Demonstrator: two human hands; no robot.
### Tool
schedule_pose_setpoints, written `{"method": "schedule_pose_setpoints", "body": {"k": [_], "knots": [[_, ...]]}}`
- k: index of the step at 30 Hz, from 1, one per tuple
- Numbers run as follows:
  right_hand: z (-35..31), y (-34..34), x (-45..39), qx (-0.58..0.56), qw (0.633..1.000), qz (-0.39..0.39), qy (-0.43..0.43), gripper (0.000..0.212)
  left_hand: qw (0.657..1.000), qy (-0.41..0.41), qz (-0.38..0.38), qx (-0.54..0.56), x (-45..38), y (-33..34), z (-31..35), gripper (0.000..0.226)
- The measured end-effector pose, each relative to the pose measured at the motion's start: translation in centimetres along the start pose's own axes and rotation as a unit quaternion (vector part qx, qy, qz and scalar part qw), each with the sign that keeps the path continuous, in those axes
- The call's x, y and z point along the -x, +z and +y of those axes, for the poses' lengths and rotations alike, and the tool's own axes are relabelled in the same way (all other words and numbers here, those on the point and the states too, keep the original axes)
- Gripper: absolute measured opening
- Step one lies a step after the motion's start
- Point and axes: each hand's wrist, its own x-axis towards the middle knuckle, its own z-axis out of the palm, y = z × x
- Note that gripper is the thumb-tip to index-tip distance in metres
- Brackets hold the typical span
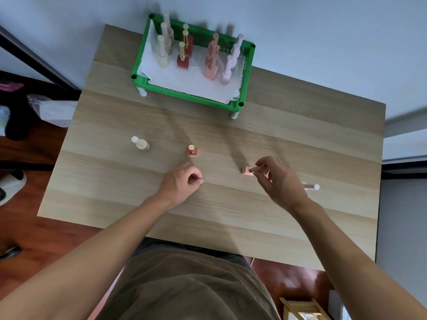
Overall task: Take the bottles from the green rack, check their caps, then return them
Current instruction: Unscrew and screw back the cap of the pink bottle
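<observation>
The pink bottle [246, 170] is stood upright on the wooden table [300, 135], its long axis vertical. It is located at about 9 o'clock from the right hand [276, 179], with the fingertips touching at its top. The cap is pinched between the right thumb and fingers; whether the cap is seated on the neck or lifted just clear cannot be told. The right hand is plainly the nearer of the two. The left hand [182, 182] is found well apart at 9 o'clock from the bottle, its fingers loosely curled above the table with nothing gripped.

A red bottle [191, 151] with a gold cap is stood at about 12 o'clock from the left hand, near it. A cream bottle [141, 144] is stood further off at about 10 o'clock. A pale bottle [312, 187] is laid on its side at 3 o'clock from the right hand, partly hidden by the wrist, its long axis running left to right.

The green rack [191, 92] is placed at the far table edge, at 12 o'clock from both hands, and is lined with white paper. Four rows of bottles are held in it.

It is judged that cap checking is in hand. Any twist is expected to need the bottle body steadied, for which the left hand must be brought across toward 3 o'clock.
</observation>
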Motion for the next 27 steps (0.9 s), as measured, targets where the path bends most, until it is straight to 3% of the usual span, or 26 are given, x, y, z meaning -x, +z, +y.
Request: {"method": "schedule_pose_setpoints", "body": {"k": [6, 14, 27], "knots": [[0.4, -0.5, 0.3, -0.002, 1.000, 0.013, -0.022, 0.020, 0.998, 0.059, -0.011, 0.015, -2.2, 2.8, 3.8, 0.016], [1.4, -1.0, 0.3, -0.003, 0.999, 0.016, -0.030, 0.021, 0.997, 0.059, -0.054, 0.004, -5.4, 5.8, 7.7, 0.046], [1.2, -1.4, 0.5, 0.006, 0.999, 0.013, -0.048, 0.022, 0.998, 0.040, -0.049, -0.012, -6.4, 6.3, 9.3, 0.030]]}}
